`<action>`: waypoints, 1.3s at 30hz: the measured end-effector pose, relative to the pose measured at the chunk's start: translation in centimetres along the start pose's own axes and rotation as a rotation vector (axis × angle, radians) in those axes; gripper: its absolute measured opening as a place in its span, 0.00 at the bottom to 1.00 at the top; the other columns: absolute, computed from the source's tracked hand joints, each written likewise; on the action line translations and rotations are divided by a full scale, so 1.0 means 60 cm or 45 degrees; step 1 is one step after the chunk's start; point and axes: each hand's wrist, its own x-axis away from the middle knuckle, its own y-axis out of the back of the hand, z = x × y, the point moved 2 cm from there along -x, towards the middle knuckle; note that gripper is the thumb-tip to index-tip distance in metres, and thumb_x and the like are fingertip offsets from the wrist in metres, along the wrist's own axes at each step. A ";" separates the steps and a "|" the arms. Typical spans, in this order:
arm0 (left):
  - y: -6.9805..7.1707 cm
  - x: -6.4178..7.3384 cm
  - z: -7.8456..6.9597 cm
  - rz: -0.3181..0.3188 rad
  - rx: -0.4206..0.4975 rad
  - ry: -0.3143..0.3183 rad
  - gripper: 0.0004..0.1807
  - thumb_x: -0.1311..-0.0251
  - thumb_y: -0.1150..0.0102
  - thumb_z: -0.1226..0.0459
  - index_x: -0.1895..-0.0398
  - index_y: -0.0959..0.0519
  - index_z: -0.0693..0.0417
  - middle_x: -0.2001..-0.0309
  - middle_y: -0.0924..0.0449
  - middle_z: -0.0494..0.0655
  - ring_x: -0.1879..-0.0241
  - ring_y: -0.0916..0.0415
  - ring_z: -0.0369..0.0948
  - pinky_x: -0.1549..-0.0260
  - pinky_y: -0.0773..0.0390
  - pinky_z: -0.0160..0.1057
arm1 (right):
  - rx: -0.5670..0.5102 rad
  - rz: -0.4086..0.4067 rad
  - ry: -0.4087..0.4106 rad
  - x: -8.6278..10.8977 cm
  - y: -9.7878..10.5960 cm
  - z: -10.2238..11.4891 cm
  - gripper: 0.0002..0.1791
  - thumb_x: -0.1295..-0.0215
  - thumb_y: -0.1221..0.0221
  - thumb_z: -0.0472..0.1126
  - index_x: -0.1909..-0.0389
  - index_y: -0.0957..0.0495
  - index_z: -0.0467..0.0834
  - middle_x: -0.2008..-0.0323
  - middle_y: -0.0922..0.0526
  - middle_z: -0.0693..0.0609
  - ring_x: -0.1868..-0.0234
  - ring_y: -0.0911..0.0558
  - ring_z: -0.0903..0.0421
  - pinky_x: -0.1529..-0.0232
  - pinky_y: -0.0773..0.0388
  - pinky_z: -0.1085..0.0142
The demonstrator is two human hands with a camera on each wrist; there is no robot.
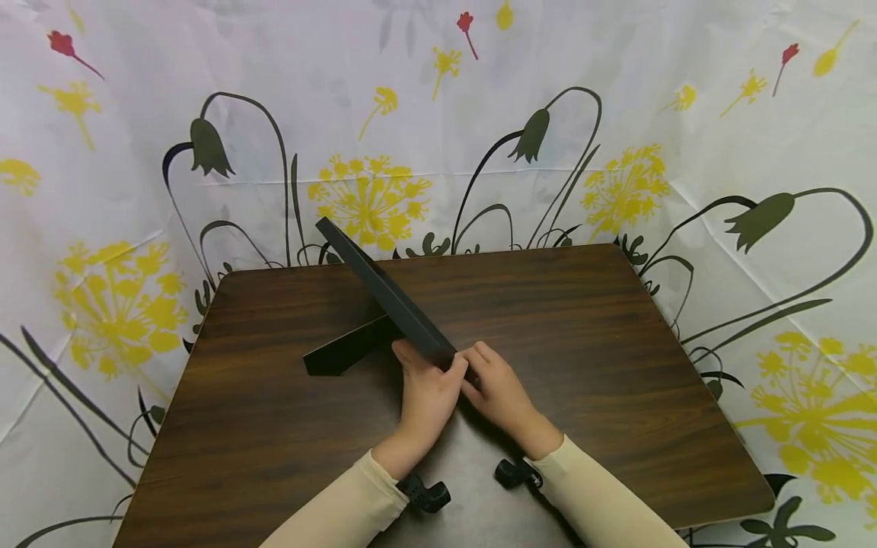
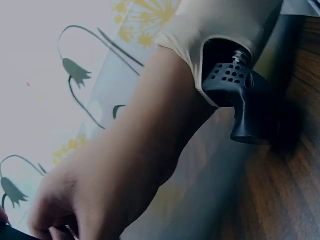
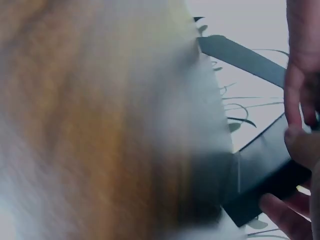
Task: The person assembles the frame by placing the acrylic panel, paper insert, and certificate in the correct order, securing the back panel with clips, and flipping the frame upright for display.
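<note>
— What are the hands working on at the centre of the frame?

— A black strip (image 1: 390, 297), flat and matte, bent into two arms: one is rising toward the upper left, one is lying on the table (image 1: 582, 342) pointing left. The fold appears made; the pressing looks unfinished.

— And the grip?

— The left hand (image 1: 425, 392) and right hand (image 1: 500, 392) are pinching the strip's near end, side by side. Behind, a flowered cloth (image 1: 617, 114) is hanging.

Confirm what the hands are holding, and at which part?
Both the left hand and right hand pinch the black folded strip at its near end, where its raised arm comes down to the table.
</note>
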 end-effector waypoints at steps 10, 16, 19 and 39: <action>0.037 0.001 0.005 0.035 0.148 0.044 0.39 0.35 0.30 0.66 0.28 0.44 0.48 0.40 0.27 0.57 0.55 0.22 0.45 0.58 0.19 0.42 | -0.135 0.220 0.115 0.001 -0.005 -0.021 0.18 0.30 0.26 0.39 0.43 0.18 0.46 0.51 0.15 0.53 0.50 0.14 0.56 0.46 0.15 0.60; 0.070 -0.003 0.012 0.036 0.106 -0.026 0.48 0.37 0.30 0.71 0.19 0.43 0.38 0.27 0.30 0.50 0.38 0.24 0.45 0.40 0.24 0.46 | -0.155 0.304 0.145 0.000 -0.009 -0.021 0.15 0.29 0.27 0.41 0.45 0.15 0.45 0.51 0.14 0.53 0.49 0.16 0.57 0.44 0.16 0.61; 0.084 -0.007 0.013 0.092 0.121 -0.088 0.52 0.39 0.32 0.75 0.15 0.44 0.37 0.23 0.31 0.50 0.34 0.26 0.46 0.38 0.26 0.42 | -0.184 0.355 0.152 -0.001 -0.012 -0.019 0.15 0.29 0.26 0.40 0.46 0.14 0.44 0.52 0.15 0.53 0.48 0.18 0.57 0.44 0.18 0.60; 0.177 -0.048 0.027 0.541 0.083 0.071 0.43 0.38 0.41 0.76 0.17 0.37 0.51 0.25 0.26 0.59 0.33 0.24 0.51 0.42 0.23 0.34 | -0.150 0.477 0.164 -0.011 -0.029 -0.017 0.14 0.27 0.30 0.37 0.43 0.13 0.47 0.39 0.18 0.46 0.36 0.20 0.50 0.31 0.22 0.54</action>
